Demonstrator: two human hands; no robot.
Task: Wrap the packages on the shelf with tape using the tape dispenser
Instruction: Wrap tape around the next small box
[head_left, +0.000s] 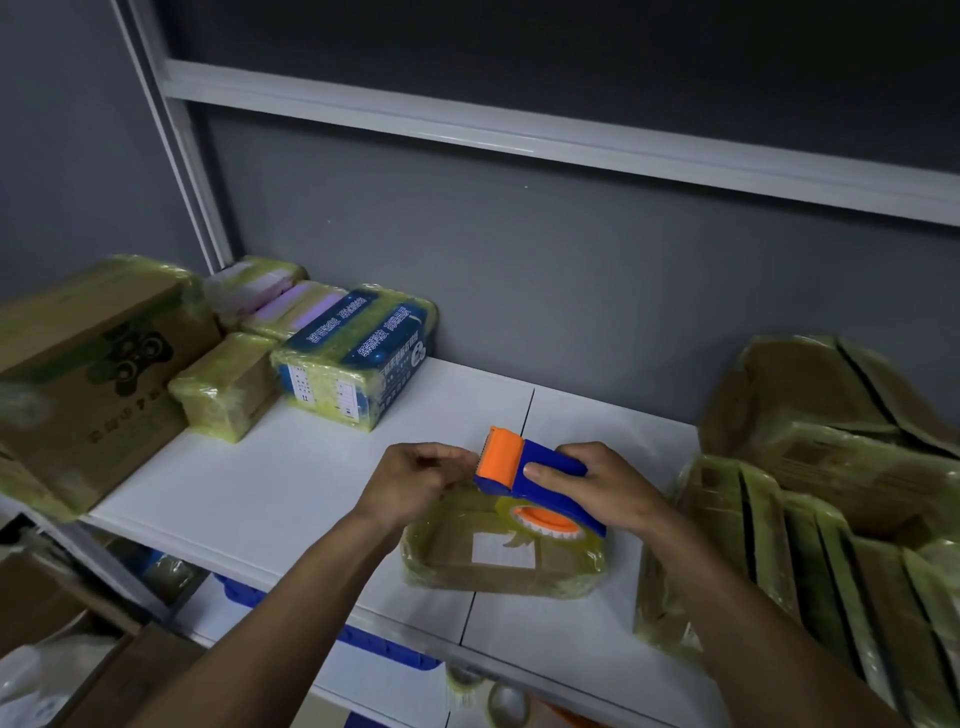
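From my head camera: my right grip (597, 491) wraps the blue-and-orange tape dispenser (524, 467), holding it over the package (498, 558) on the white shelf (260, 483); my left grip (415, 483) pinches what seems the tape end (467, 469) at the cutter (484, 448), to pull it free.

I see a dark grey wall (571, 286) behind a white shelf (291, 483), with a pale upright post (176, 156) at left; dim light.
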